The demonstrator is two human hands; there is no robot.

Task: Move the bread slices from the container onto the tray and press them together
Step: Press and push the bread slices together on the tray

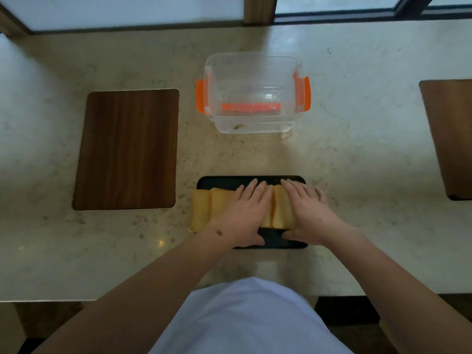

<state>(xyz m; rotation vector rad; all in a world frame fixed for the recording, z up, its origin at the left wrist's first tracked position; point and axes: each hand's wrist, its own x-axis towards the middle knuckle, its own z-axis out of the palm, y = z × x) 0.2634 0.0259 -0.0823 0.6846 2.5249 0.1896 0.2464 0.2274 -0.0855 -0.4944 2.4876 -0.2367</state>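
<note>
A pale stone counter (357, 154) fills the view, with a dark wooden board (127, 149) at nine o'clock of centre and a second wooden board (452, 139) cut off at three o'clock. At twelve o'clock stands the clear container (255, 72) with orange clips, holding only crumbs. At six o'clock of it lies the black tray (229, 181), where the bread slices (204, 210) sit in a row, the leftmost overhanging the tray's nine o'clock edge. A person's left hand (242, 213) and right hand (309, 210) lie flat and open on the slices, palms down, fingers spread, gripping nothing. The moving looks finished; the pressing appears to be under way. To do it well, the palms should likely push inward from both ends with even, gentle weight, bringing the overhanging slice onto the tray without crushing the soft bread.
</note>
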